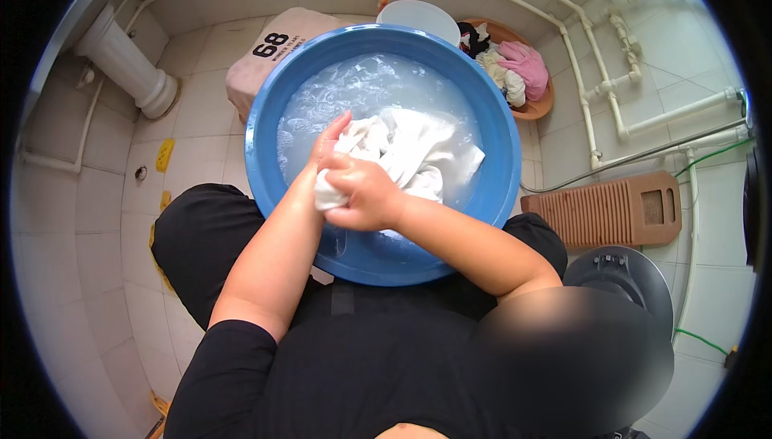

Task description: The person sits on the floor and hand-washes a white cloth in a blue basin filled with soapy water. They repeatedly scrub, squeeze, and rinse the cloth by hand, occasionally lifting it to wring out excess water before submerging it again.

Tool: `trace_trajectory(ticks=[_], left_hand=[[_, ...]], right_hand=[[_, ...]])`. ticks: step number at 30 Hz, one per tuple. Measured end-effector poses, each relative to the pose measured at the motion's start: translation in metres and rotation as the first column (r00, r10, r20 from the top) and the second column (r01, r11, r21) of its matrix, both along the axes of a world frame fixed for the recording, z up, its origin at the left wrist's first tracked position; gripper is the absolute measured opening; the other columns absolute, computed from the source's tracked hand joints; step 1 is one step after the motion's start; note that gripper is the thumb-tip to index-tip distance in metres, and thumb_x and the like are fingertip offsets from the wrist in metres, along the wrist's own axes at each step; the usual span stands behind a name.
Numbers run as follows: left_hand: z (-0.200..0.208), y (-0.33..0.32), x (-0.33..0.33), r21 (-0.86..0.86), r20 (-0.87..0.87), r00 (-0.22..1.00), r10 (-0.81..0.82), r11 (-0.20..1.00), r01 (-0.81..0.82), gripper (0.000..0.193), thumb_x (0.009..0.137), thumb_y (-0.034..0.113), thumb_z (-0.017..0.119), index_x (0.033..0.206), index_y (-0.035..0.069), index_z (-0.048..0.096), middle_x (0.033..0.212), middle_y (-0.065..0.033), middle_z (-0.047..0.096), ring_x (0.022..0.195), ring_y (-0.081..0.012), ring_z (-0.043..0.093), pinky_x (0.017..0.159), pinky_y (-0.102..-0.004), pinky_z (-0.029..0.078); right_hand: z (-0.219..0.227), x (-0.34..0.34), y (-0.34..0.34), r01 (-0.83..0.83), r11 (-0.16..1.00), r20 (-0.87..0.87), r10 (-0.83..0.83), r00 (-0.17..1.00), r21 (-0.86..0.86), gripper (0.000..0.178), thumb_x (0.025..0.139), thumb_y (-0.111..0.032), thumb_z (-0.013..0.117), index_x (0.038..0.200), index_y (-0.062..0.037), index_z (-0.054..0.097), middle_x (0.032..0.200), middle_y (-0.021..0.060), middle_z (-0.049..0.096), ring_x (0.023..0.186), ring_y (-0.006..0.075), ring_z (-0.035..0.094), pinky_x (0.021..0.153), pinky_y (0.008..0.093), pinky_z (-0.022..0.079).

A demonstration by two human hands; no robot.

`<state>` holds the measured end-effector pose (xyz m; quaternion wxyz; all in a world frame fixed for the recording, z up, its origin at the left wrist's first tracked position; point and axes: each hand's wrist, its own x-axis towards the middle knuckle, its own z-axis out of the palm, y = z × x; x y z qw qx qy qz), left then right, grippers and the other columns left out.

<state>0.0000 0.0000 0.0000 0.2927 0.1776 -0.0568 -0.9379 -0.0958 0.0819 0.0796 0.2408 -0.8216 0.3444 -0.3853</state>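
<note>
A wet white cloth [414,149] lies bunched in a large blue basin [259,117] of cloudy, sudsy water. Part of it trails into the water on the right side. My left hand [328,143] is at the cloth's left end, one digit pointing up along its edge; the rest of its fingers are mostly hidden behind the fabric and my other hand. Crossing over from the right, my right hand [368,191] is closed round a gathered bunch of the same cloth, close against my left wrist. Both hands are above the basin's near half.
Behind the basin stand a white bucket [420,19] and a brown tub [544,108] of clothes. A cloth-covered stool [245,85] is at the far left. To the right, a brown washboard [611,212] lies near a dark round object [655,290]. White pipes [569,69] run along the walls.
</note>
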Motion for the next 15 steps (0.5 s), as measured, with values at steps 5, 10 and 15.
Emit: trace_trajectory(ticks=[5, 10, 15], left_hand=[[0.007, 0.030, -0.017, -0.072, 0.397, 0.886, 0.240, 0.970, -0.231, 0.039, 0.092, 0.033, 0.037, 0.114, 0.004, 0.050, 0.107, -0.0137, 0.057, 0.097, -0.0281, 0.057, 0.084, -0.0415, 0.047], [0.021, 0.032, -0.025, -0.034, 0.406, 0.891, 0.205, 0.977, -0.209, 0.039, 0.094, 0.033, 0.031, 0.111, 0.004, 0.050, 0.103, -0.0131, 0.057, 0.092, -0.0269, 0.057, 0.081, -0.0408, 0.048], [0.004, 0.030, -0.012, -0.137, 0.251, 0.943, 0.218, 0.973, -0.188, 0.045, 0.093, 0.042, 0.031, 0.113, 0.007, 0.050, 0.103, -0.0117, 0.058, 0.093, -0.0241, 0.058, 0.080, -0.0363, 0.048]], right_hand=[[-0.036, -0.027, -0.016, 0.417, 0.896, -0.022, -0.425, 0.905, -0.152, 0.019, 0.060, -0.018, 0.065, 0.069, -0.0043, 0.055, 0.075, 0.0161, 0.057, 0.069, 0.0315, 0.058, 0.058, 0.0368, 0.047], [-0.025, -0.022, -0.034, 0.627, 0.748, -0.008, -0.641, 0.767, 0.218, 0.025, 0.064, -0.028, 0.063, 0.068, -0.0039, 0.058, 0.070, 0.0164, 0.058, 0.067, 0.0332, 0.057, 0.062, 0.0376, 0.047], [-0.008, -0.004, -0.005, 0.382, 0.924, -0.114, -0.376, 0.920, 0.035, 0.025, 0.064, -0.032, 0.063, 0.073, -0.0083, 0.062, 0.073, 0.0135, 0.059, 0.070, 0.0324, 0.059, 0.065, 0.0388, 0.048]])
